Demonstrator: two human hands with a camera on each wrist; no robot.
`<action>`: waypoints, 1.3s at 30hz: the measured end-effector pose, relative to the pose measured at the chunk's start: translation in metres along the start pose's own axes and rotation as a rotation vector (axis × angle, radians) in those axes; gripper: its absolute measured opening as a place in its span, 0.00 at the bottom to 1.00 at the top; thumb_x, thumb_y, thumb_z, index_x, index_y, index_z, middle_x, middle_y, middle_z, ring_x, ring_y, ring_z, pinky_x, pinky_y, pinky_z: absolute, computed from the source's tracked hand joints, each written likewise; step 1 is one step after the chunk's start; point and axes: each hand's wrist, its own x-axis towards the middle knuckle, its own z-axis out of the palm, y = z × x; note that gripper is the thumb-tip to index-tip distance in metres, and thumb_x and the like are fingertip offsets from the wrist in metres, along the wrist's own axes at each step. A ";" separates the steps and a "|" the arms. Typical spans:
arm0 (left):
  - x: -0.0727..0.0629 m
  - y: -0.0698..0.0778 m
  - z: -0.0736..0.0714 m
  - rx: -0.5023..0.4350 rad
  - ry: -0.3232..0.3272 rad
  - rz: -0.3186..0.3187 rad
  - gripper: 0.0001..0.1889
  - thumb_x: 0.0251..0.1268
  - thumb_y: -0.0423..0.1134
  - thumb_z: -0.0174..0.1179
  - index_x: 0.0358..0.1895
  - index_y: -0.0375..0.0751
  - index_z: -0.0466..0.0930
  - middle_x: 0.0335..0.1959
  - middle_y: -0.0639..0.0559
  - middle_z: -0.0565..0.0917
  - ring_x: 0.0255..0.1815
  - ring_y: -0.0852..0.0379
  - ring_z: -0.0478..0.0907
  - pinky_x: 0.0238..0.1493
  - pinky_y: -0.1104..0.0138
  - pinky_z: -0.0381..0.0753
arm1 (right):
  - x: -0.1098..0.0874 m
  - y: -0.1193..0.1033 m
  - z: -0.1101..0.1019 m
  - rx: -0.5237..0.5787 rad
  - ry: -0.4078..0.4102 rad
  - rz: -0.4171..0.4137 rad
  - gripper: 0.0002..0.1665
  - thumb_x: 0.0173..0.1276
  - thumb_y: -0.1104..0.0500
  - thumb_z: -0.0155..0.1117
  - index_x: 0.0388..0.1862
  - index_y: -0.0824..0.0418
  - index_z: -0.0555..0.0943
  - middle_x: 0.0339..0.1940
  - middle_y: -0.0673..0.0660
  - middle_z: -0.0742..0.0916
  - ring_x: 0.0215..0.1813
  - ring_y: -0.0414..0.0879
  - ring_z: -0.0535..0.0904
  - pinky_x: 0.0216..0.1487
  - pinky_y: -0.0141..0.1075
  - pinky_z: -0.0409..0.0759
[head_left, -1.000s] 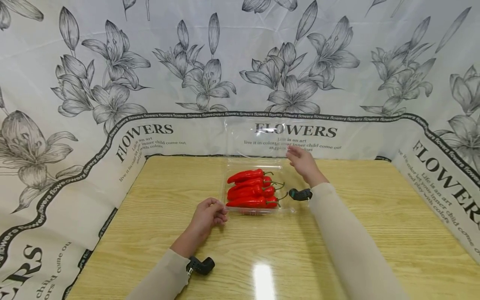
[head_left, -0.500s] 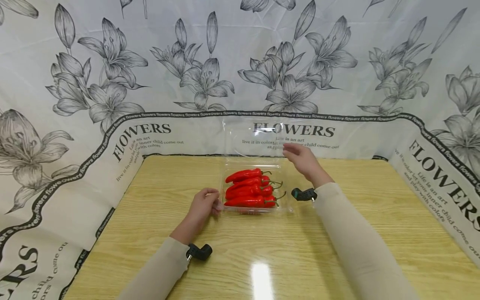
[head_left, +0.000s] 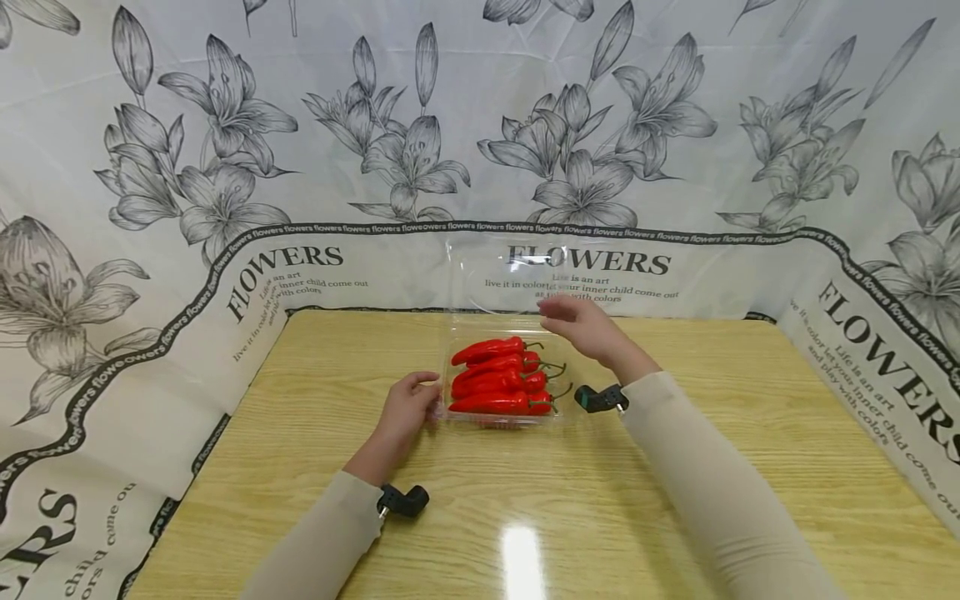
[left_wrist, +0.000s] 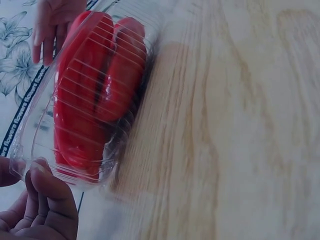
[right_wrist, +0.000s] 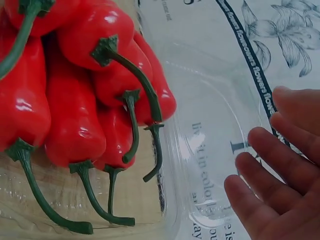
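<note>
Several red peppers [head_left: 491,383] with green stems [right_wrist: 137,85] lie piled in the base of a clear plastic clamshell container [left_wrist: 112,167]. Its transparent lid [head_left: 495,279] stands raised at the back, against the printed cloth. At the front left corner, my left hand [head_left: 408,408] pinches the container's rim between thumb and finger, plainest in the left wrist view. My right hand [head_left: 581,327] hovers at the back right by the lid, fingers extended and slightly bent, holding nothing. Whether its fingertips touch the lid cannot be told.
The container stands on a light wood-grain table [head_left: 637,500] near its back edge. Flower-printed cloth [head_left: 420,183] hangs behind and at both sides. A small black wrist camera [head_left: 405,502] sits on the left wrist, another black camera [head_left: 600,398] on the right.
My right hand has moved left and slightly down, to the lid's lower right part. My left hand has shifted slightly and stays at the container's corner. The peppers lie as before.
</note>
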 end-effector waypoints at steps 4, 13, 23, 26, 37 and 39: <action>0.000 0.000 0.000 -0.011 0.002 0.003 0.15 0.69 0.33 0.55 0.56 0.35 0.75 0.24 0.52 0.75 0.21 0.60 0.73 0.24 0.71 0.76 | -0.003 -0.006 0.005 -0.082 -0.059 -0.020 0.25 0.72 0.55 0.58 0.66 0.59 0.73 0.65 0.63 0.78 0.67 0.57 0.72 0.66 0.54 0.72; 0.001 -0.001 -0.001 -0.032 -0.025 0.024 0.22 0.69 0.32 0.55 0.65 0.35 0.68 0.27 0.50 0.75 0.18 0.60 0.73 0.20 0.70 0.75 | -0.010 -0.017 0.018 -0.271 -0.144 -0.087 0.23 0.69 0.55 0.61 0.61 0.59 0.77 0.58 0.59 0.83 0.60 0.55 0.78 0.61 0.52 0.77; -0.002 0.001 -0.002 -0.002 -0.038 0.028 0.18 0.70 0.33 0.55 0.61 0.39 0.74 0.27 0.51 0.74 0.19 0.59 0.72 0.20 0.70 0.75 | -0.015 -0.035 0.038 -0.414 -0.235 -0.117 0.22 0.67 0.58 0.63 0.59 0.60 0.79 0.53 0.58 0.85 0.52 0.50 0.81 0.55 0.46 0.80; -0.002 0.001 -0.002 0.004 -0.048 0.024 0.18 0.70 0.33 0.55 0.61 0.38 0.75 0.27 0.51 0.74 0.20 0.58 0.71 0.21 0.70 0.75 | -0.015 -0.037 0.042 -0.452 -0.263 -0.134 0.20 0.66 0.59 0.64 0.57 0.60 0.81 0.50 0.55 0.86 0.49 0.47 0.81 0.54 0.44 0.81; -0.001 0.003 -0.003 0.010 -0.084 0.020 0.20 0.68 0.31 0.56 0.63 0.38 0.72 0.31 0.47 0.75 0.21 0.58 0.71 0.22 0.70 0.75 | -0.013 -0.037 0.060 -0.626 -0.278 -0.216 0.15 0.65 0.58 0.66 0.50 0.57 0.84 0.46 0.51 0.86 0.50 0.47 0.79 0.59 0.44 0.77; -0.001 0.003 -0.003 0.015 -0.081 0.020 0.21 0.68 0.31 0.56 0.64 0.39 0.72 0.32 0.47 0.75 0.22 0.58 0.72 0.23 0.70 0.75 | -0.013 -0.037 0.062 -0.638 -0.279 -0.232 0.14 0.64 0.59 0.67 0.49 0.58 0.84 0.44 0.51 0.86 0.48 0.46 0.79 0.58 0.43 0.77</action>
